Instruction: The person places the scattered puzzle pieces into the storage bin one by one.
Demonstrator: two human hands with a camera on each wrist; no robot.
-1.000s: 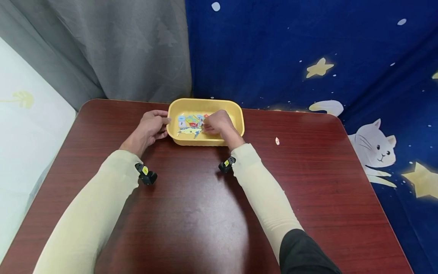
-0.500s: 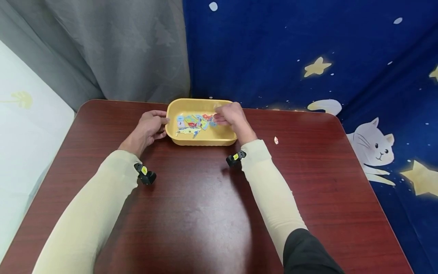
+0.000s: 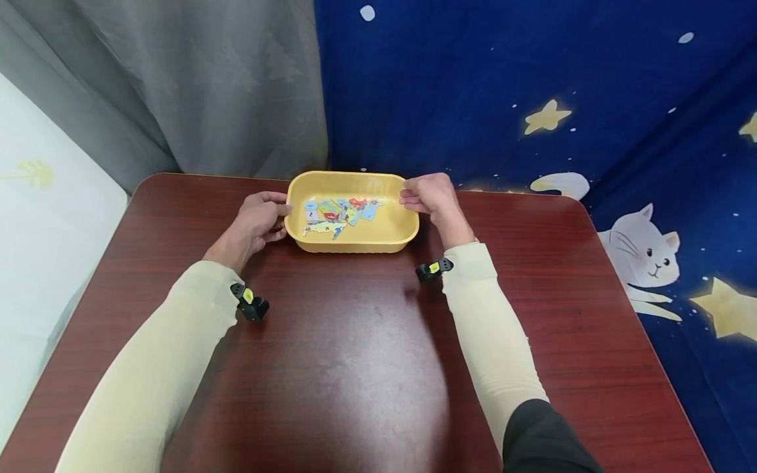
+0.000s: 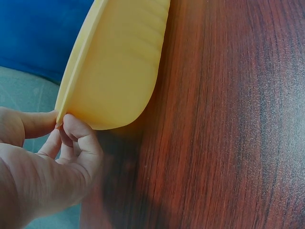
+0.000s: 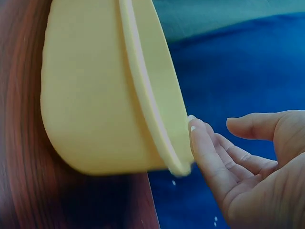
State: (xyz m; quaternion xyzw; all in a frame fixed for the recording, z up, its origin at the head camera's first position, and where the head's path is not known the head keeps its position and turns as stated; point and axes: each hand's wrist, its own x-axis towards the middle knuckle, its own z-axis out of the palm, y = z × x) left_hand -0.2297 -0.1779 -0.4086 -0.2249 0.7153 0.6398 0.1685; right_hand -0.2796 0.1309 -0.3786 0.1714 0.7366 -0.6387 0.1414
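A yellow plastic tub (image 3: 378,226) stands at the table's far edge. Several flat, colourful cut-out pieces (image 3: 324,226) lie on its floor, bunched to the left and middle; some look like map shapes. My left hand (image 3: 260,217) pinches the rim at the tub's left end, thumb on one side and fingers curled on the other, as the left wrist view shows. At the opposite end is my right hand (image 3: 433,196). In the right wrist view its fingers (image 5: 207,155) reach right at the tub's rim (image 5: 147,95), fairly straight, with the thumb held apart from them.
The dark red wooden table (image 3: 355,361) spreads in front of the tub. Behind it hang a grey curtain (image 3: 236,85) and a blue curtain (image 3: 426,85) with stars and a cat. Each wrist wears a small black camera (image 3: 252,304).
My right hand has come up out of the tub and moved right to its right end. The left hand stays on the rim. A small piece on the table at right is now hidden.
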